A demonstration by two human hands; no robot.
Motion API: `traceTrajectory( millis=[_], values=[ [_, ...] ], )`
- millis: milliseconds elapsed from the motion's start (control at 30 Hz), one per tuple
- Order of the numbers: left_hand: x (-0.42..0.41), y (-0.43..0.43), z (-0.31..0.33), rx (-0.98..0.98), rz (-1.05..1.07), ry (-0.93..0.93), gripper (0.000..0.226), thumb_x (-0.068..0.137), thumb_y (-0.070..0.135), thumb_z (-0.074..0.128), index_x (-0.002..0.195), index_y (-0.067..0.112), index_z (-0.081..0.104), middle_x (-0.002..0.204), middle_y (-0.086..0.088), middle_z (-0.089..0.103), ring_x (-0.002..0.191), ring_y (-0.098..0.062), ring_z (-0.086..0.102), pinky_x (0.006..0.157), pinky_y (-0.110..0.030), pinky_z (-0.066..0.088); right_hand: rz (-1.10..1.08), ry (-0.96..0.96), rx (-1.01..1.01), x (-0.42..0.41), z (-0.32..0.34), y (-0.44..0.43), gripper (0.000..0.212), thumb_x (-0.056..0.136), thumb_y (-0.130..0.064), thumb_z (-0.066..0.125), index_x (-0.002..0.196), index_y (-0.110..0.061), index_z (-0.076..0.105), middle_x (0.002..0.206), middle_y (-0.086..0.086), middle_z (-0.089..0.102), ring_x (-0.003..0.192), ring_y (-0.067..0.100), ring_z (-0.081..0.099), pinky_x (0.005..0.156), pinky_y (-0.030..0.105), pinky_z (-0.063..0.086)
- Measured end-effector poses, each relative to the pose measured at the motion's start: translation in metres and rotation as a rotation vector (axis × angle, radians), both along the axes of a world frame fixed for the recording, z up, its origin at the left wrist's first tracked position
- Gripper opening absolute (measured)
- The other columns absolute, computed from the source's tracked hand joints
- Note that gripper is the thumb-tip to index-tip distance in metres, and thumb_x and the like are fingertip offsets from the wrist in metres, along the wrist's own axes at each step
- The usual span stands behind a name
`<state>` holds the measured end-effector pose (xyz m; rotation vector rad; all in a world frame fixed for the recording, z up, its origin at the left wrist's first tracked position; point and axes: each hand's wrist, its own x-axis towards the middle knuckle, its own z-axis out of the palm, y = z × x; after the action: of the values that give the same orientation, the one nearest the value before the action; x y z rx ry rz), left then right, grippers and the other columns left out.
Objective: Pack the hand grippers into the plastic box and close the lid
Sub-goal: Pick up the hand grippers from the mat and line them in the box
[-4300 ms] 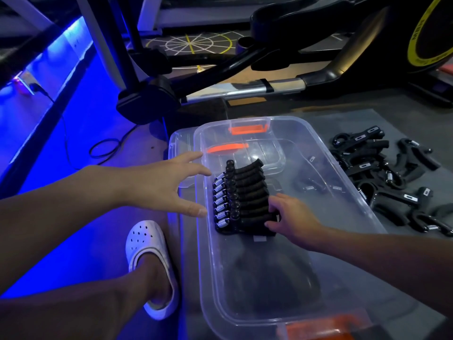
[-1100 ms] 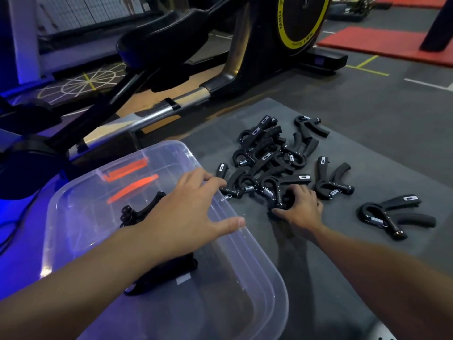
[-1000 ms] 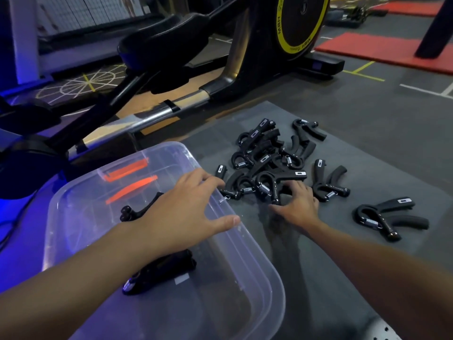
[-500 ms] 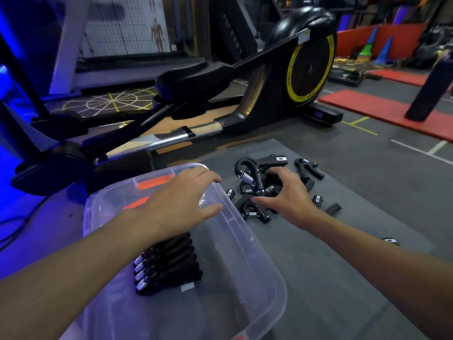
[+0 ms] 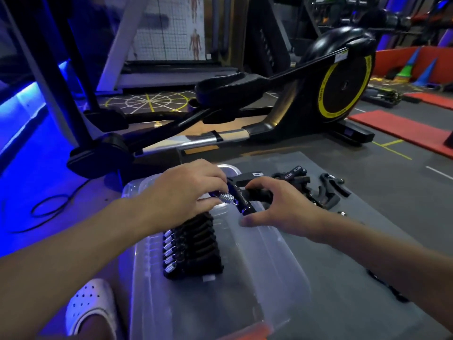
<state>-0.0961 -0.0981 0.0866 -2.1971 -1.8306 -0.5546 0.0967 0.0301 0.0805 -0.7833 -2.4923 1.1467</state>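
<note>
Over the far end of the plastic box (image 5: 282, 266), a hand gripper (image 5: 242, 196) sits between both hands: the left hand (image 5: 181, 192) pinches its spring end, and the right hand (image 5: 282, 207) seems curled round a handle. A packed row (image 5: 193, 244) lies inside near the box's left wall. Loose grippers (image 5: 308, 185) lie on the mat (image 5: 367, 229) beyond the box's right edge.
</note>
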Motion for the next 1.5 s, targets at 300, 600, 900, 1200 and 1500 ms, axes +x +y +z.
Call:
traceTrajectory(
  millis=[300, 600, 900, 1200, 1500],
  values=[
    [-0.03, -0.025, -0.008, -0.047, 0.065, -0.076, 0.03, 0.085, 0.046, 0.052, 0.105, 0.029, 0.067, 0.1, 0.017, 0.06, 0.099, -0.009, 0.055, 0.075, -0.041, 0.051, 0.081, 0.007, -0.184, -0.029, -0.003, -0.016, 0.041, 0.066, -0.029, 0.087, 0.102, -0.026, 0.068, 0.094, -0.005, 0.072, 0.085, 0.001, 0.066, 0.077, 0.017, 0.052],
    [-0.044, -0.028, -0.014, -0.085, 0.172, -0.432, 0.012, 0.089, 0.022, 0.066, 0.1, 0.029, 0.069, 0.09, 0.016, 0.065, 0.082, -0.005, 0.061, 0.068, -0.016, 0.047, 0.105, 0.053, -0.156, -0.04, -0.008, -0.015, 0.035, 0.079, -0.008, 0.076, 0.11, -0.02, 0.065, 0.096, -0.004, 0.071, 0.086, 0.006, 0.067, 0.072, 0.014, 0.05],
    [-0.031, -0.028, -0.012, -0.172, 0.148, -0.596, 0.039, 0.082, 0.027, 0.074, 0.118, 0.034, 0.061, 0.099, 0.013, 0.065, 0.095, -0.006, 0.063, 0.087, -0.029, 0.05, 0.071, 0.018, 0.063, -0.044, -0.015, -0.013, 0.02, 0.085, -0.006, 0.066, 0.095, -0.021, 0.073, 0.071, -0.011, 0.066, 0.06, -0.004, 0.058, 0.058, 0.013, 0.043],
    [-0.022, -0.024, -0.01, -0.238, 0.159, -0.504, 0.022, 0.086, 0.026, 0.07, 0.108, 0.029, 0.066, 0.083, 0.03, 0.061, 0.074, -0.003, 0.063, 0.07, -0.024, 0.053, 0.152, -0.016, 0.006, -0.043, -0.017, -0.012, 0.017, 0.084, -0.012, 0.07, 0.086, -0.029, 0.068, 0.077, -0.003, 0.07, 0.066, 0.01, 0.064, 0.066, 0.029, 0.055],
    [-0.044, -0.036, -0.026, -0.319, 0.23, -0.587, 0.022, 0.083, 0.023, 0.074, 0.1, 0.035, 0.066, 0.096, 0.009, 0.064, 0.076, -0.007, 0.066, 0.081, -0.034, 0.055, 0.144, -0.014, 0.036, -0.041, -0.023, -0.002, 0.018, 0.082, -0.007, 0.071, 0.089, -0.023, 0.069, 0.06, -0.009, 0.063, 0.054, 0.002, 0.054, 0.057, 0.021, 0.046]
  ],
)
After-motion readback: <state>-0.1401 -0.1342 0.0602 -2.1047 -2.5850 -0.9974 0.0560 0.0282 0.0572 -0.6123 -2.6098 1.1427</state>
